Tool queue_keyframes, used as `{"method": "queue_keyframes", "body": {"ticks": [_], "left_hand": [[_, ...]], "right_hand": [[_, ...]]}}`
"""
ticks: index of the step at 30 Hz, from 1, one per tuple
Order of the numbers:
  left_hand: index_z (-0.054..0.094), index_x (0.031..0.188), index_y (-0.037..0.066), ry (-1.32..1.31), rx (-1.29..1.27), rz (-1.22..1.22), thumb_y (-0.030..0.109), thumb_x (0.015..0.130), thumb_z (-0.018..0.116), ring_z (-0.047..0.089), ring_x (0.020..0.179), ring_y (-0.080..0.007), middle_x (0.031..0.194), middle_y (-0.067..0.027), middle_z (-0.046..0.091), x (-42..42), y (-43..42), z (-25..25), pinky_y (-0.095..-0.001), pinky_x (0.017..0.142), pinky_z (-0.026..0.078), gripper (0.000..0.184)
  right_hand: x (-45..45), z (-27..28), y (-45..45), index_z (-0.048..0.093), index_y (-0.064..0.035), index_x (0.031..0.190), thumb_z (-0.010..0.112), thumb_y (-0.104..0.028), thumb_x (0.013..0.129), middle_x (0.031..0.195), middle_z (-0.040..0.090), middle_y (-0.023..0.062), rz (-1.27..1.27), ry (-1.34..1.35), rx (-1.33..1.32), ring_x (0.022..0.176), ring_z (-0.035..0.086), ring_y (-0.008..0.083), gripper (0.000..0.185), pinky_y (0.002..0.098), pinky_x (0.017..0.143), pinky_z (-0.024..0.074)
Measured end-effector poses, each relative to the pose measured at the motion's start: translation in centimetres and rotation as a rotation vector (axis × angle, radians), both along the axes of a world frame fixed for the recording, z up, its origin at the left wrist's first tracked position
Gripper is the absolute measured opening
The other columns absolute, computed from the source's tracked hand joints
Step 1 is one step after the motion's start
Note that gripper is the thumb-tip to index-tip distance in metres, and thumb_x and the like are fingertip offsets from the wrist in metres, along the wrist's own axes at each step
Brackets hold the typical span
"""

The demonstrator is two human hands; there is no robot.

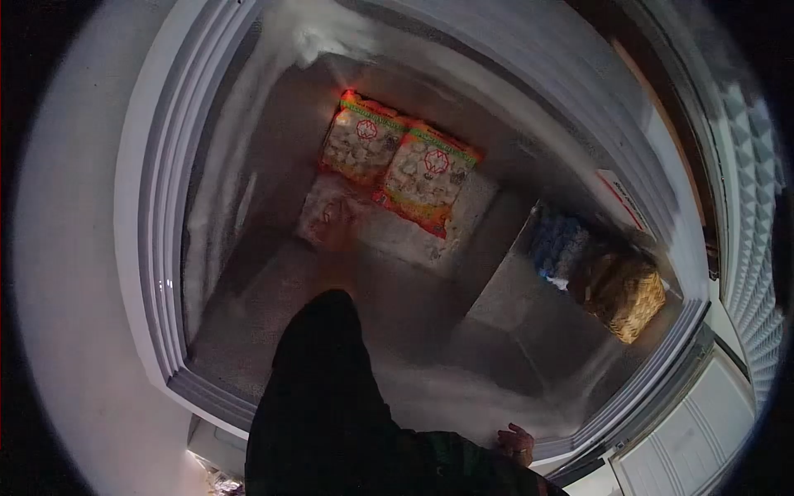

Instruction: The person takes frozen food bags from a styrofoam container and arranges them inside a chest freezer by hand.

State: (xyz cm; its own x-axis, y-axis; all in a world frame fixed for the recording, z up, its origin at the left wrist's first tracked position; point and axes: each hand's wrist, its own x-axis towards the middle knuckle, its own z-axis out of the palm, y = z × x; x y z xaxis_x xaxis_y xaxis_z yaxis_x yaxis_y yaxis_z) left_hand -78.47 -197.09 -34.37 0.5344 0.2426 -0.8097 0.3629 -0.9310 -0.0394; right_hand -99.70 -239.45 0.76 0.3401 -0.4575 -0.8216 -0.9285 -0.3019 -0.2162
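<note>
A woven basket (635,299) sits beside a blue bundle (559,246).

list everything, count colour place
open chest freezer: 1, white, surrounding
fluffy frost: uncounted, white, around inside
printed plastic bags: 2, orange, upper middle
frosty packs: unclear, whitish, below bags
boxy step: 1, grey, right
shaggy bundle: 1, blue, right
woven item: 1, tan, beside bundle
printed label: 1, white, right
studded panel: 1, pale, far right
ribbed panel: 1, white, lower right
crumpled shiny material: unclear, silvery, lower left
left hand: 1, blurred, at packs
right hand: 1, bare, by freezer edge
sleeves: 2, dark, bottom
</note>
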Motion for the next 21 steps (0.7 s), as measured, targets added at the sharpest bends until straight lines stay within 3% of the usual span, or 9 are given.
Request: {"method": "queue_keyframes", "body": {"ticks": [3, 4, 6, 9, 12, 13, 15, 19, 21], "left_hand": [[0.015, 0.130, 0.021, 0.042, 0.021, -0.036, 0.042, 0.077, 0.053, 0.007, 0.124, -0.0297, 0.136, -0.0082, 0.003, 0.1, 0.7, 1.0, -0.0489, 0.097, 0.017, 0.069], [0.014, 0.131, 0.022, 0.055, 0.030, -0.046, 0.042, 0.076, 0.053, 0.006, 0.125, -0.0297, 0.136, -0.0081, 0.002, 0.2, 1.0, 1.2, -0.0491, 0.098, 0.016, 0.070], [0.012, 0.132, 0.023, 0.082, 0.047, -0.075, 0.041, 0.076, 0.054, 0.004, 0.126, -0.0299, 0.138, -0.0077, -0.001, 0.4, 1.2, 1.6, -0.0496, 0.099, 0.015, 0.072], [0.012, 0.132, 0.030, 0.052, 0.088, -0.152, 0.040, 0.073, 0.061, 0.001, 0.126, -0.0349, 0.138, -0.0092, -0.005, 0.2, 0.7, 1.9, -0.0495, 0.101, 0.010, 0.077], [0.011, 0.133, 0.023, -0.199, 0.083, -0.295, 0.041, 0.072, 0.060, 0.003, 0.126, -0.0350, 0.138, -0.0114, 0.000, -0.5, 0.6, 3.3, -0.0515, 0.100, 0.008, 0.080], [0.011, 0.133, 0.023, -0.241, 0.077, -0.301, 0.041, 0.072, 0.060, 0.003, 0.126, -0.0350, 0.138, -0.0115, 0.000, -0.8, 0.2, 3.3, -0.0515, 0.100, 0.009, 0.080], [0.011, 0.132, 0.022, -0.259, 0.029, -0.250, 0.041, 0.072, 0.060, 0.004, 0.126, -0.0349, 0.138, -0.0117, 0.001, -1.0, -0.7, 1.9, -0.0515, 0.100, 0.009, 0.080], [0.011, 0.132, 0.021, -0.195, -0.035, -0.063, 0.041, 0.072, 0.060, 0.004, 0.126, -0.0346, 0.138, -0.0120, 0.001, -1.8, -2.8, -2.3, -0.0517, 0.100, 0.009, 0.081], [0.011, 0.132, 0.020, -0.188, -0.023, -0.027, 0.041, 0.071, 0.060, 0.005, 0.126, -0.0345, 0.138, -0.0121, 0.002, -2.2, -3.4, -3.6, -0.0517, 0.100, 0.009, 0.081]], "right_hand": [[0.6, 0.0, -0.7, 0.063, -0.0044, 0.072, 0.059, -0.022, 0.060, 0.074, 0.064, 0.0068, 0.438, -0.220, 0.240, 0.069, 0.062, 0.0188, 0.021, 0.0318, 0.076, 0.0474], [1.4, 0.1, -0.3, 0.063, -0.0058, 0.068, 0.060, -0.021, 0.055, 0.073, 0.064, 0.0060, 0.763, -0.282, 0.170, 0.070, 0.062, 0.0202, 0.020, 0.0331, 0.077, 0.0472], [1.6, -0.1, -0.2, 0.062, -0.0072, 0.064, 0.062, -0.021, 0.051, 0.072, 0.064, 0.0051, 1.086, -0.345, 0.095, 0.071, 0.062, 0.0215, 0.018, 0.0344, 0.078, 0.0469], [1.3, -0.5, -0.7, 0.061, -0.0083, 0.062, 0.065, -0.019, 0.049, 0.071, 0.064, 0.0040, 0.780, -0.367, 0.203, 0.074, 0.062, 0.0217, 0.018, 0.0347, 0.078, 0.0471], [2.1, -0.3, -0.2, 0.062, -0.0099, 0.063, 0.067, -0.019, 0.045, 0.073, 0.064, 0.0045, 1.091, -0.492, 0.217, 0.077, 0.062, 0.0211, 0.020, 0.0350, 0.077, 0.0476], [2.2, 0.1, 0.3, 0.062, -0.0044, 0.073, 0.043, -0.039, 0.063, 0.074, 0.063, 0.0093, 1.023, -0.430, 0.198, 0.076, 0.060, 0.0259, 0.040, 0.0378, 0.080, 0.0451], [2.3, 0.5, 0.8, 0.061, 0.0010, 0.083, 0.020, -0.058, 0.081, 0.075, 0.062, 0.0141, 0.952, -0.370, 0.180, 0.074, 0.059, 0.0306, 0.072, 0.0407, 0.082, 0.0425], [2.1, 0.7, 0.5, 0.064, -0.0105, 0.085, 0.049, -0.026, 0.067, 0.080, 0.064, 0.0084, 0.954, 0.001, 0.042, 0.085, 0.058, 0.0197, 0.028, 0.0358, 0.076, 0.0438], [0.4, 0.3, -0.4, 0.065, -0.0134, 0.085, 0.056, -0.018, 0.063, 0.081, 0.064, 0.0070, 0.947, 0.099, -0.009, 0.088, 0.058, 0.0170, 0.025, 0.0346, 0.075, 0.0441]]}}
